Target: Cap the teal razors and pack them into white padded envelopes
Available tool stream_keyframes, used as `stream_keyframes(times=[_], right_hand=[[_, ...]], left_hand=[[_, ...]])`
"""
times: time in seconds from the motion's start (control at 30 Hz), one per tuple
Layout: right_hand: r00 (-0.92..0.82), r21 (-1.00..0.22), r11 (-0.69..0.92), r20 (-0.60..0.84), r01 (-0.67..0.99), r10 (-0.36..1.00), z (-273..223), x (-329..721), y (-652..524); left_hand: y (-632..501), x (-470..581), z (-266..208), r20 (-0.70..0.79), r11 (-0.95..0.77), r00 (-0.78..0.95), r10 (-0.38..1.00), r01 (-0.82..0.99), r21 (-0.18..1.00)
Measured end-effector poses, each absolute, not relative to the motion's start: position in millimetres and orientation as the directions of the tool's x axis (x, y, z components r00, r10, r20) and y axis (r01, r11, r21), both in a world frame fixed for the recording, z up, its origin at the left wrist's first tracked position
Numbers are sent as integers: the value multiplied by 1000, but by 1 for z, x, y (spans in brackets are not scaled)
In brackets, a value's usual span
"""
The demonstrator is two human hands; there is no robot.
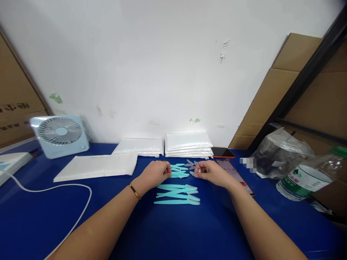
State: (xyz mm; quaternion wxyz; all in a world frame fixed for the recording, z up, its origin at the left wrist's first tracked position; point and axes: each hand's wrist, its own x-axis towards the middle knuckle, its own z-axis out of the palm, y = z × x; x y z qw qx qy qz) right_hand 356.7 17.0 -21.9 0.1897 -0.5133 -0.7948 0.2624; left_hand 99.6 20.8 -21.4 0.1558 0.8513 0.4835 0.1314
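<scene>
Two hands work over one blue counter point(173, 234), seen from where I stand. Lower group, directly in front of the person: at least four teal tools point(173, 203), laid crosswise to the forearms, some crossing, pale tips to the right. Upper group: several more teal tools point(180, 174), overlapping between the hands; exact count not readable. Clear pieces point(190, 163): at least three, small and loose, just beside the right fingertips. Left hand point(155, 175): one ring, one bracelet point(135, 191) at the wrist; grip curled, thumb near the fingertips, at the left end of the upper group; whether a tool is held cannot be told. Right hand point(213, 172): grip drawn nearly together at the clear pieces; whether one is pinched cannot be told. Behind the hands are two stacks of white packets, left stack point(139, 145) and right stack point(188, 141), plus one single white packet point(97, 166) at left front. Phones, two: one lit phone point(237, 175) near the right hand, one dark phone point(223, 152) beside the right stack. Also one fan point(61, 135), one white cable point(54, 190), one clear bag point(279, 151) and one green-capped bottle point(305, 178).
</scene>
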Motion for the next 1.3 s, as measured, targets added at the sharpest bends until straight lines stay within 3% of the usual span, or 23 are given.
stream_keyframes(times=[0.23, 0.43, 0.63, 1.0, 1.07, 1.13, 1.23, 1.3], right_hand=[[-464, -620, 376, 21, 688, 886, -26, 341, 12], [-539, -660, 357, -86, 660, 838, -19, 348, 9], [-186, -483, 214, 105, 849, 977, -22, 371, 27], [-204, -255, 217, 78, 942, 976, -36, 360, 29], [-219, -302, 237, 95, 923, 971, -36, 360, 29], [-239, -455, 274, 135, 847, 962, -35, 361, 30], [-213, -729, 311, 227, 610, 950, -32, 361, 31], [-176, -845, 325, 276, 425, 945, -28, 359, 30]], left_hand=[[14, 105, -20, 83, -523, 543, 836, 740, 424], [10, 107, -17, -32, -535, 616, 787, 707, 463], [23, 99, -25, 182, -582, 553, 813, 784, 218], [24, 99, -26, 185, -596, 571, 800, 792, 131], [24, 99, -25, 196, -593, 567, 800, 796, 122], [25, 99, -24, 201, -580, 549, 812, 796, 170], [25, 99, -24, 202, -539, 499, 843, 774, 332], [24, 99, -25, 194, -505, 470, 861, 742, 441]])
